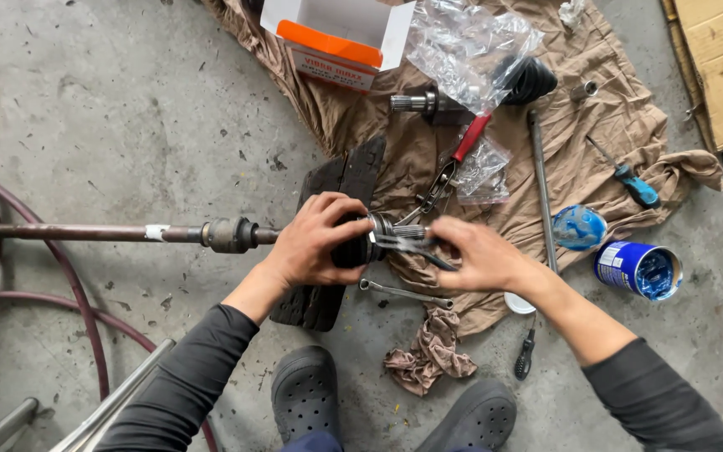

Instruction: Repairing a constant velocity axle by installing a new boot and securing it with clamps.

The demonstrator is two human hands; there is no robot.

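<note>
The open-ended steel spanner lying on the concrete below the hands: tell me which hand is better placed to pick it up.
Probably the right hand: it hovers just above the steel spanner, whereas the left hand is wrapped around the black rubber boot on the axle shaft.

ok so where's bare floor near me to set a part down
Bare concrete lies left of the brown cloth, above the shaft. A smaller patch sits right of the blue tin. The cloth is crowded with pliers, bags and a box; around both hands a wrench and rag fill the floor.
</note>
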